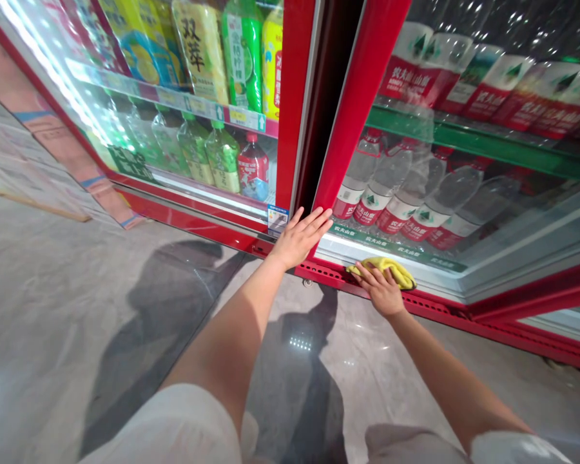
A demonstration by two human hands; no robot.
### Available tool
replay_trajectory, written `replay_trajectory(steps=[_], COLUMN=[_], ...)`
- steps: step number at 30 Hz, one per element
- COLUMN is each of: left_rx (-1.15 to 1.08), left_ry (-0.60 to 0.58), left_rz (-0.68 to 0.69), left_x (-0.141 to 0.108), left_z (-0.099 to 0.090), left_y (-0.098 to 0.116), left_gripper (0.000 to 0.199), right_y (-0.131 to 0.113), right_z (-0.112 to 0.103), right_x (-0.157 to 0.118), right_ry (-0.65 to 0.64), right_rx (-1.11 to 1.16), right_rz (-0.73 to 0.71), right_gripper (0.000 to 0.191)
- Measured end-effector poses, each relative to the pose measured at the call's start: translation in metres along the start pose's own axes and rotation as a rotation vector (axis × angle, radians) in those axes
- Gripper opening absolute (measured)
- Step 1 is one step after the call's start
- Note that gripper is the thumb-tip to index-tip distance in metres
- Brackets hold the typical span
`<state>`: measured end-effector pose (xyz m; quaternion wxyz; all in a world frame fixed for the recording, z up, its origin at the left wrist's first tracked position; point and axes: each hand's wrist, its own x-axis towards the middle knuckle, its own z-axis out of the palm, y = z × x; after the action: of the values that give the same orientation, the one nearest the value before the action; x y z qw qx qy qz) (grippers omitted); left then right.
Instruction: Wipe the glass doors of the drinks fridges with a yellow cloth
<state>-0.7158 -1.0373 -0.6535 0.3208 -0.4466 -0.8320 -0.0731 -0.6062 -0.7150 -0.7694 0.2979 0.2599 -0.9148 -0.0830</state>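
Observation:
Two red-framed drinks fridges stand side by side ahead of me. My left hand (299,240) lies with its fingers stretched out at the lower left corner of the right fridge's red frame (341,145), near the gap between the two. Against the bottom of the right fridge's glass door, my right hand (384,291) presses a folded yellow cloth (390,269) with a dark edge. Its fingers rest over the cloth, partly covering it. Behind the glass are water bottles (373,203) with red and white labels.
The left fridge (297,84) holds green, yellow and red drink bottles on shelves. A green shelf edge (464,138) crosses the right fridge. Below its door runs a perforated red base strip (444,308). Grey shiny floor (188,290) lies in front, with wrapped stacked packs (19,148) at the left.

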Motion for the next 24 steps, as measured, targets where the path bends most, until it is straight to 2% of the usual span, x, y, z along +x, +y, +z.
replay_trajectory(steps=[2,4,7,10,13,16,19,21,24], left_rx=[0.008,0.011,0.001,-0.011,-0.002,0.036,0.067,0.074,0.076], left_ry=[-0.006,-0.002,0.023,0.036,0.03,0.031,0.03,0.028,0.031], left_rz=[0.002,0.0,-0.019,-0.029,-0.023,-0.031,-0.042,-0.053,-0.091], left_x=[0.0,0.001,0.001,0.001,0.0,-0.002,-0.006,-0.009,-0.013], left_z=[-0.001,-0.001,0.002,0.005,0.003,-0.003,-0.011,-0.015,-0.017], left_y=[-0.001,0.0,0.002,0.003,0.001,-0.001,-0.004,-0.006,-0.009], left_gripper=[0.077,0.075,0.076,0.078,0.075,0.07,0.067,0.066,0.066], right_y=[0.018,0.027,0.023,0.005,-0.012,-0.02,-0.022,-0.028,-0.044], right_z=[-0.014,-0.024,-0.03,-0.027,-0.016,-0.001,0.009,0.014,0.022], right_x=[-0.022,-0.022,0.02,0.07,0.086,0.07,0.062,0.07,0.099], right_ry=[0.022,0.059,0.134,0.148,0.055,-0.063,-0.099,-0.097,-0.073], right_rx=[-0.025,-0.045,-0.074,-0.057,0.005,0.054,0.059,0.071,0.109], right_rz=[0.027,0.073,0.179,0.259,0.095,-0.101,-0.135,-0.169,-0.302], right_gripper=[0.068,0.067,0.067,0.07,0.069,0.068,0.064,0.058,0.05])
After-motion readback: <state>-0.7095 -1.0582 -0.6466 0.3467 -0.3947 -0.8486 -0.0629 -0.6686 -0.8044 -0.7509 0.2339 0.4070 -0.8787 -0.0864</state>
